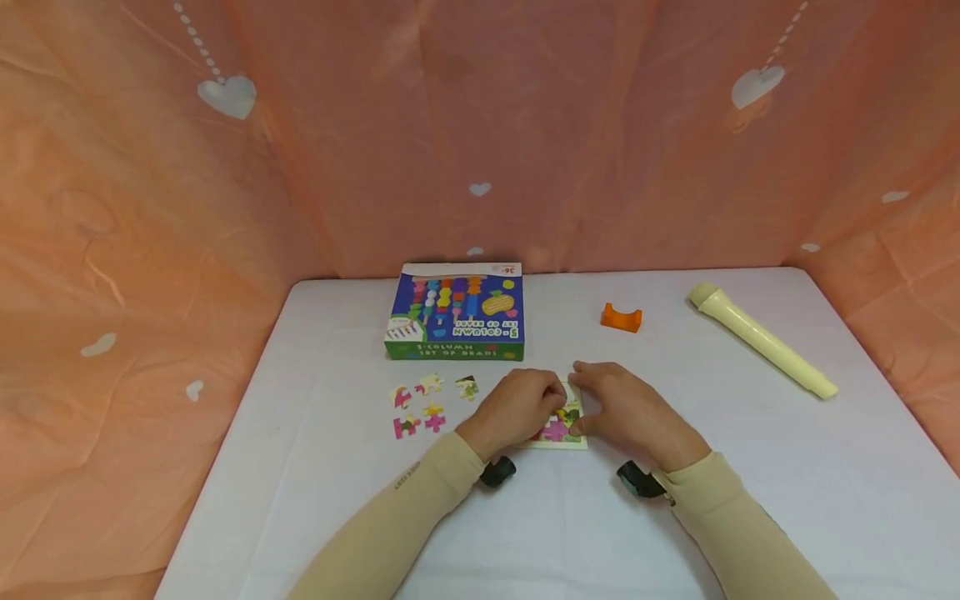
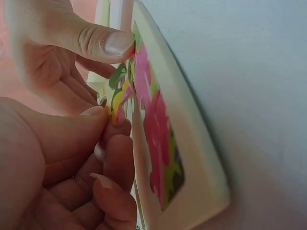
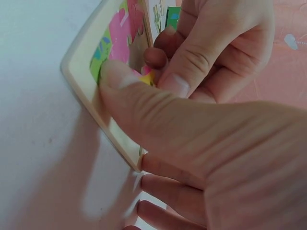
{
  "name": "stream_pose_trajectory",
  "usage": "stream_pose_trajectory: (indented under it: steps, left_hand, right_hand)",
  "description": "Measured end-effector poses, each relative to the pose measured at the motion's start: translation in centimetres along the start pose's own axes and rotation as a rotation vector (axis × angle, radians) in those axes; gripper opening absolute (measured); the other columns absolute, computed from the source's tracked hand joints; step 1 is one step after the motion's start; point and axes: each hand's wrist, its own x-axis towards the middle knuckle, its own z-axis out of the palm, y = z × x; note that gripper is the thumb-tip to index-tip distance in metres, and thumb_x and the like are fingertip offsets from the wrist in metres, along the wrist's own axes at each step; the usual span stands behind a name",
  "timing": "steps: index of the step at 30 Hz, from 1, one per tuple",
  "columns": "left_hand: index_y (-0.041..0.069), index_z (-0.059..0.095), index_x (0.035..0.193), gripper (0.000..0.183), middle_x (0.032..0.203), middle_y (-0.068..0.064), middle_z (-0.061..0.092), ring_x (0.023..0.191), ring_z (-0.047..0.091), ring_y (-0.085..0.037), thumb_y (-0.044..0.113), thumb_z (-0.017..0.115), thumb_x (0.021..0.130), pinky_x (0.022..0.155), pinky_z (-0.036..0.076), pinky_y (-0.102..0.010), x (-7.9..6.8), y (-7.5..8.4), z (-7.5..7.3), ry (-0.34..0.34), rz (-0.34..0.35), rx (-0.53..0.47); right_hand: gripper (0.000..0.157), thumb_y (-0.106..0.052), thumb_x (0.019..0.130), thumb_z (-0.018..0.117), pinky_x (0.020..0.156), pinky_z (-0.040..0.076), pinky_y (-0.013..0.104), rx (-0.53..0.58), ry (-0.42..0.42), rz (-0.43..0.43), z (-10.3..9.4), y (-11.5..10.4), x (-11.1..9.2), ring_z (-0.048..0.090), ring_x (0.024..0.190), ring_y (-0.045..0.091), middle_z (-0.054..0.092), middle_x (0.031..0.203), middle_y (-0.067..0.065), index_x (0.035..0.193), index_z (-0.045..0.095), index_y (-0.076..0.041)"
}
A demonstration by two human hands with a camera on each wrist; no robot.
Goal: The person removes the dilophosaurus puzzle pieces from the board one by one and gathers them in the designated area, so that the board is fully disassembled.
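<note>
My left hand (image 1: 521, 404) pinches a small jigsaw piece (image 2: 118, 103) between thumb and fingertips, over the puzzle board. This piece shows yellow, pink and green. The puzzle board (image 1: 558, 445) lies on the table, with a pale raised frame and pink and green pieces (image 2: 156, 129) set inside it. On its right side, my right hand (image 1: 626, 410) holds the board, the thumb (image 3: 120, 76) pressing on the picture and the other fingers along the outer edge. In the head view both hands cover much of the board.
Several loose jigsaw pieces (image 1: 406, 427) lie left of the hands. Behind them stands a blue and green bead-set box (image 1: 457, 312). An orange bracket-like part (image 1: 621, 317) sits beyond the right hand, and a pale yellow tube-shaped object (image 1: 761, 337) lies at the right.
</note>
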Motion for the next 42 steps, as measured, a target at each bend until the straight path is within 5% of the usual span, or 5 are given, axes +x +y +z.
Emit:
stream_pose_trajectory:
  steps: [8, 19, 29, 42]
  left_hand:
    - [0.019, 0.077, 0.113, 0.016, 0.1, 0.009, 0.073, 0.088, 0.063, -0.01, 0.028, 0.065, 0.11, 0.081, 0.054, -0.027, -0.5, -0.8, -2.0, 0.05, 0.007, -0.023]
    - [0.018, 0.079, 0.108, 0.012, 0.101, 0.006, 0.076, 0.093, 0.067, -0.013, 0.023, 0.069, 0.108, 0.093, 0.059, -0.038, -3.9, -4.9, -6.4, 0.185, -0.026, -0.007]
    - [0.015, 0.079, 0.101, 0.01, 0.087, 0.004, 0.073, 0.072, 0.062, -0.012, 0.02, 0.072, 0.106, 0.073, 0.053, -0.031, -5.9, -7.2, -7.0, 0.162, -0.085, 0.01]
    - [0.014, 0.08, 0.099, 0.008, 0.085, 0.003, 0.072, 0.073, 0.062, -0.014, 0.017, 0.074, 0.103, 0.073, 0.053, -0.031, -7.0, -7.8, -7.4, 0.158, -0.13, 0.014]
  right_hand:
    - [0.073, -0.031, 0.087, 0.092, 0.121, 0.043, 0.063, -0.018, 0.006, -0.004, -0.2, -0.2, 0.2, 0.045, 0.155, 0.042, 0.052, 0.165, 0.014, 0.15, 0.063, -0.007]
    - [0.074, -0.031, 0.089, 0.09, 0.123, 0.038, 0.066, 0.003, 0.001, 0.04, -0.7, 0.2, -0.1, 0.04, 0.157, 0.043, 0.048, 0.169, 0.013, 0.153, 0.061, -0.008]
    - [0.074, -0.03, 0.09, 0.089, 0.123, 0.037, 0.067, 0.03, -0.031, 0.051, -0.5, 0.3, -1.2, 0.039, 0.157, 0.045, 0.046, 0.169, 0.014, 0.154, 0.059, -0.007]
    - [0.074, -0.03, 0.09, 0.09, 0.124, 0.038, 0.065, 0.014, -0.021, 0.009, -0.1, -0.3, -0.6, 0.04, 0.157, 0.044, 0.047, 0.169, 0.014, 0.154, 0.059, -0.007]
